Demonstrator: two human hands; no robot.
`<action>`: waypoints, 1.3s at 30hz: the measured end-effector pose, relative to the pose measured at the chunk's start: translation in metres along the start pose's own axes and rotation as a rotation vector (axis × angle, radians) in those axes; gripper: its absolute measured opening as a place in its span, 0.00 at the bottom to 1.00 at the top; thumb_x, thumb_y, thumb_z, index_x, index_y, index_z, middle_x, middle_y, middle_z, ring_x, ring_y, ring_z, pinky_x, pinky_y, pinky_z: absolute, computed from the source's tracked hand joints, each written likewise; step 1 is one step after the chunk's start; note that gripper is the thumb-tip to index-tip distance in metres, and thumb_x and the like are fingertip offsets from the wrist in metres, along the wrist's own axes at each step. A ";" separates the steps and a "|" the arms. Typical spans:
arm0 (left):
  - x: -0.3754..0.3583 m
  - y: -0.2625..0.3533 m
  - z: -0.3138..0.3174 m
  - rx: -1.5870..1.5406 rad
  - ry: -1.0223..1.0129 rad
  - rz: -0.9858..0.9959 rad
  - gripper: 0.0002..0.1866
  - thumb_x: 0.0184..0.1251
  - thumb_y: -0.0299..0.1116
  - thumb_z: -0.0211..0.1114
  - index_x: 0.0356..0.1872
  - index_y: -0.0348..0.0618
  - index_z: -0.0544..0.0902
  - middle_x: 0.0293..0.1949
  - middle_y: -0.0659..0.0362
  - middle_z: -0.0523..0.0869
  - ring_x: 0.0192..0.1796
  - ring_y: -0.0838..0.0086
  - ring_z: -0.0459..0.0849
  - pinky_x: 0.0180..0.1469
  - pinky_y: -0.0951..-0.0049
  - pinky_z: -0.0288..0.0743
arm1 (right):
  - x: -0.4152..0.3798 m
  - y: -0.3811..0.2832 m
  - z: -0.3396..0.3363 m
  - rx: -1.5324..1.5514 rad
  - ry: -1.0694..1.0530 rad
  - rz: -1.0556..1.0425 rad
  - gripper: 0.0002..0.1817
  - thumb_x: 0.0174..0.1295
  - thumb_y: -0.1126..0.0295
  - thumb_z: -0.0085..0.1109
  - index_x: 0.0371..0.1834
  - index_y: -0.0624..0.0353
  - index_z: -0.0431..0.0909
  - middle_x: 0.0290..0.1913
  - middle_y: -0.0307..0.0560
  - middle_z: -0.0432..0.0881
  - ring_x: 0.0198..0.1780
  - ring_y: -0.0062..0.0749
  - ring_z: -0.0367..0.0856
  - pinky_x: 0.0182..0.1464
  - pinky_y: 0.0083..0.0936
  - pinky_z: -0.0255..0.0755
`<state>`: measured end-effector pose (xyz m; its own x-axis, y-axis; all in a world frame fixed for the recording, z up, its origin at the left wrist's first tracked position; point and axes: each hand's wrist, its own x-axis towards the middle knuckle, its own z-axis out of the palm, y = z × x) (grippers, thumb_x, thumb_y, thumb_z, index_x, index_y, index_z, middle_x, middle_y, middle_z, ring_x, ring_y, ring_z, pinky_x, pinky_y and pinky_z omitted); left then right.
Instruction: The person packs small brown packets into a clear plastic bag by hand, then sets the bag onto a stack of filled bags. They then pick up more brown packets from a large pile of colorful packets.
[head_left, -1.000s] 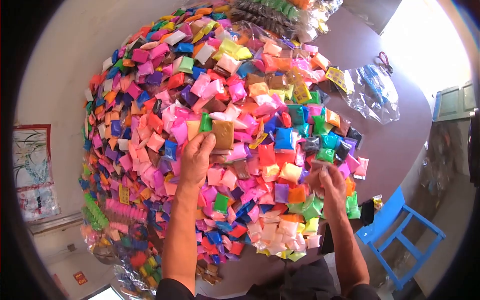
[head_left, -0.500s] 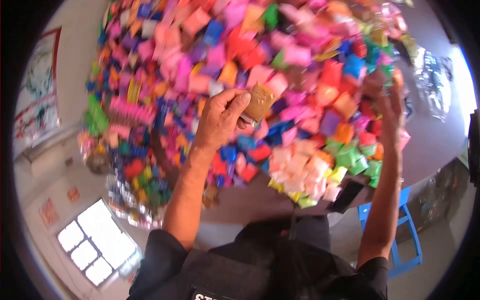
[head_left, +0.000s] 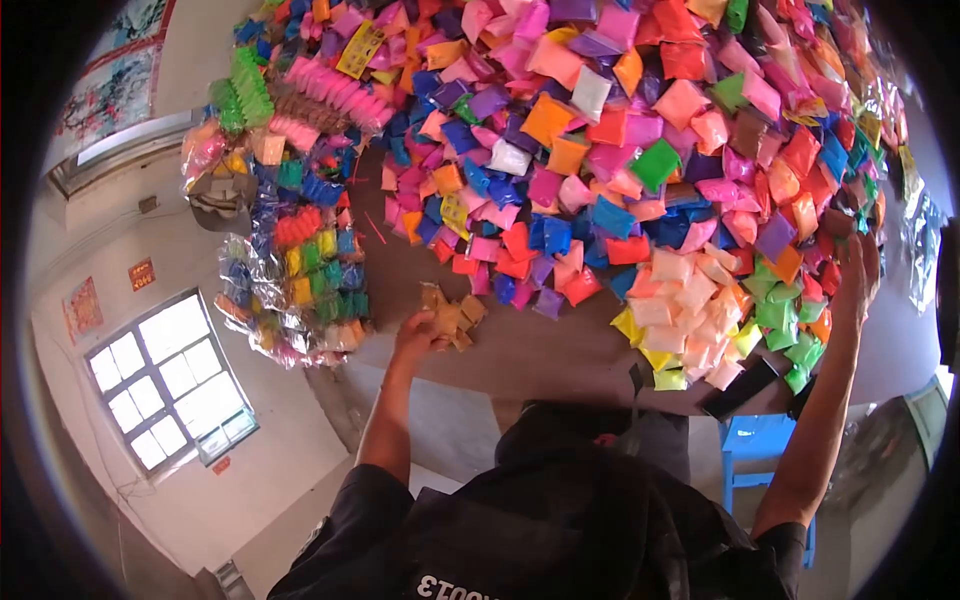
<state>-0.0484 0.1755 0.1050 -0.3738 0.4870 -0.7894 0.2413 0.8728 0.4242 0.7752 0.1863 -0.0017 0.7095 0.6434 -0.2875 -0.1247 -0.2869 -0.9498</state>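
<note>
My left hand point(head_left: 417, 333) is at the near left of the table, its fingers closed at the edge of a small pile of tan packets point(head_left: 460, 318). One tan packet seems to be pinched there, though the fingertips are partly hidden. On the far right, my right hand point(head_left: 855, 270) reaches into the edge of the big heap of coloured packets point(head_left: 610, 130). Its fingers are closed on a dark brown packet point(head_left: 838, 222). Below that hand lie light green packets point(head_left: 778, 312), with a group of pale peach packets point(head_left: 690, 310) to their left.
Bundled packets in clear wrap point(head_left: 300, 270) stand along the table's left side, with a row of pink packets point(head_left: 335, 92) behind. A black flat object point(head_left: 740, 388) lies at the near edge. Clear plastic point(head_left: 920, 235) is at the right; a blue chair point(head_left: 755, 440) stands below.
My left hand has carried a tan packet from above the heap down left to the tan pile. My right hand remains at the heap's right side. The view has shifted.
</note>
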 end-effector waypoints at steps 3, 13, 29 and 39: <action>0.005 -0.014 0.006 -0.105 -0.055 0.035 0.19 0.78 0.21 0.64 0.67 0.41 0.77 0.50 0.52 0.89 0.50 0.66 0.91 0.48 0.66 0.90 | -0.003 -0.005 -0.001 0.033 0.031 -0.016 0.36 0.75 0.61 0.69 0.79 0.68 0.68 0.69 0.47 0.79 0.67 0.34 0.81 0.69 0.34 0.78; 0.041 -0.056 -0.007 -0.117 -0.070 0.072 0.14 0.74 0.19 0.67 0.58 0.37 0.82 0.49 0.54 0.86 0.47 0.66 0.90 0.46 0.64 0.89 | -0.079 -0.038 0.039 -0.099 0.167 -0.116 0.21 0.76 0.69 0.66 0.69 0.61 0.80 0.55 0.39 0.85 0.48 0.19 0.80 0.49 0.19 0.77; -0.030 0.072 0.093 0.801 0.112 0.771 0.09 0.65 0.33 0.73 0.42 0.40 0.87 0.37 0.49 0.90 0.38 0.56 0.90 0.42 0.59 0.83 | -0.154 -0.046 0.111 -0.326 0.011 -0.099 0.20 0.68 0.73 0.67 0.62 0.65 0.81 0.54 0.53 0.87 0.54 0.38 0.87 0.57 0.36 0.80; -0.140 0.236 0.377 0.918 -0.528 1.411 0.12 0.70 0.34 0.71 0.51 0.43 0.88 0.43 0.53 0.89 0.46 0.52 0.89 0.48 0.55 0.82 | -0.141 -0.056 0.123 -0.351 -0.020 0.076 0.37 0.66 0.65 0.70 0.76 0.69 0.69 0.47 0.55 0.91 0.43 0.42 0.91 0.49 0.38 0.84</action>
<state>0.3985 0.3012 0.1477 0.8030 0.5618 -0.1990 0.5440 -0.5543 0.6300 0.5971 0.1991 0.0770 0.6934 0.6233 -0.3614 0.0715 -0.5587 -0.8263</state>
